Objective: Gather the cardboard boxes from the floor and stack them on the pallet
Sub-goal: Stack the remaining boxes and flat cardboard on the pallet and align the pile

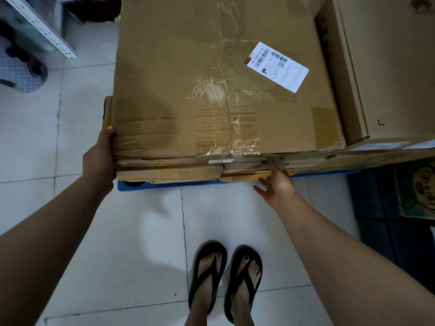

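A stack of flattened brown cardboard boxes [211, 78] lies on a low blue pallet [188, 185], of which only the front edge shows. The top sheet carries a white shipping label [276, 66] and old tape marks. My left hand [100, 156] grips the stack's near left corner, thumb on top. My right hand [276, 184] is at the stack's front edge, fingers spread, fingertips touching the cardboard layers. A second, thicker cardboard box [388, 67] rests on the stack at the right.
White floor tiles [141, 231] lie in front of the pallet, where my feet in black flip-flops [226, 278] stand. A grey metal shelf leg [44, 31] and a dark bundle are at the upper left. A dark mat with a printed picture [416, 191] lies at the right.
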Tool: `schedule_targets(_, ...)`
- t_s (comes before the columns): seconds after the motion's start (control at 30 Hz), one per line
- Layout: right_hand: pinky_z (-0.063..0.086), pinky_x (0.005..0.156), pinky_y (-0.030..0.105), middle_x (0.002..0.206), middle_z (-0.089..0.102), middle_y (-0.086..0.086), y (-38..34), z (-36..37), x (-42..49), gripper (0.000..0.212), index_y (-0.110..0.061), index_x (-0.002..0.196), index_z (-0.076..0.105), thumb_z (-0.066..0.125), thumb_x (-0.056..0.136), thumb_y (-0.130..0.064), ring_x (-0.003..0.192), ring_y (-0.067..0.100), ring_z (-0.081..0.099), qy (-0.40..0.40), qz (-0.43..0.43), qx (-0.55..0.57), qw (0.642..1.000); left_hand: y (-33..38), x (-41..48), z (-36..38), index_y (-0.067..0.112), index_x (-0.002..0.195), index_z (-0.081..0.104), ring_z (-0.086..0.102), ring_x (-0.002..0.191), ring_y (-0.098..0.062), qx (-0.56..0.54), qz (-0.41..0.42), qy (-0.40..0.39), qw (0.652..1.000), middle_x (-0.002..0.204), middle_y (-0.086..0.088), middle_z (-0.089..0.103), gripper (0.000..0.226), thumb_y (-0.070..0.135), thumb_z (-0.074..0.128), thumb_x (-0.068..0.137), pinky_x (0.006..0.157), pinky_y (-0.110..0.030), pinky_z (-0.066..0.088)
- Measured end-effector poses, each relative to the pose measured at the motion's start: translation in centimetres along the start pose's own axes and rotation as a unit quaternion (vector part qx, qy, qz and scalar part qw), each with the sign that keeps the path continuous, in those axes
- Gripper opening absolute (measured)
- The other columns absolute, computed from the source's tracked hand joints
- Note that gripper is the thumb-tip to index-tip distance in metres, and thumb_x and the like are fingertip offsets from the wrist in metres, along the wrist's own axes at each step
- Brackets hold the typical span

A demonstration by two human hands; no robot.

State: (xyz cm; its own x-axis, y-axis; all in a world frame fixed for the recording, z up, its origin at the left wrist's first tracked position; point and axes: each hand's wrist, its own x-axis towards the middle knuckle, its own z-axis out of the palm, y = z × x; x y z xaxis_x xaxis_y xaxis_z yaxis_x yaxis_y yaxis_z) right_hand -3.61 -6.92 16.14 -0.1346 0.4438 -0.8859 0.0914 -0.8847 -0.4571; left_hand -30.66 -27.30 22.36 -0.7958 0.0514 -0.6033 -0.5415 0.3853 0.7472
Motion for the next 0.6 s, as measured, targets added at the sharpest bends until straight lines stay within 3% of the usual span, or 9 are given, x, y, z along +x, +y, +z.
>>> schedule_targets(0.17,0.049,0.093,0.051,0.136,0.052,0.002,-0.9,-0.2,0.7,0.083,-0.033,0.15,0.012,0.065,0.087,-0.024,0.121,0.028,0.054,0.059,-0.058,0.028,0.996,-0.1,-0.4,0.5,0.026,0.081,0.055,0.061,0.099,-0.024,-0.011,0.005,0.027,1.0,0.088,0.003,0.061,0.036,0.059,0.062,0.069,0.089,-0.043,0.051)
schedule_targets(0.33,0.052,0.076,0.048,0.135,0.052,0.008,-1.1,0.2,1.5,0.068,-0.028,0.146,0.021,0.059,0.09,-0.021,0.117,0.033,0.055,0.068,-0.036,0.044,0.996,-0.9,-0.8,0.7,0.027,0.078,0.054,0.058,0.092,-0.021,-0.023,0.007,0.041,0.999,0.085,0.005,0.058,0.035,0.06,0.06,0.067,0.077,-0.037,0.047)
schedule_targets(0.47,0.051,0.056,0.034,0.129,0.059,0.016,-1.6,0.7,1.9,0.051,-0.018,0.138,0.036,0.055,0.092,-0.014,0.107,0.033,0.06,0.069,-0.042,0.043,0.996,-0.6,-0.7,0.4,0.028,0.091,0.059,0.062,0.096,-0.019,-0.037,-0.008,0.008,0.999,0.097,0.004,0.064,0.038,0.058,0.061,0.067,0.085,-0.038,0.051)
schedule_targets(0.6,0.047,0.063,0.038,0.135,0.055,0.007,-2.2,1.0,1.8,0.026,-0.021,0.122,0.048,0.033,0.101,-0.014,0.121,0.03,0.052,0.103,-0.026,0.054,0.993,-0.2,0.6,-0.6,0.025,0.123,0.06,0.063,0.112,-0.024,-0.052,-0.015,-0.048,0.997,0.122,0.0,0.066,0.075,0.062,0.067,0.057,0.088,-0.043,0.052)
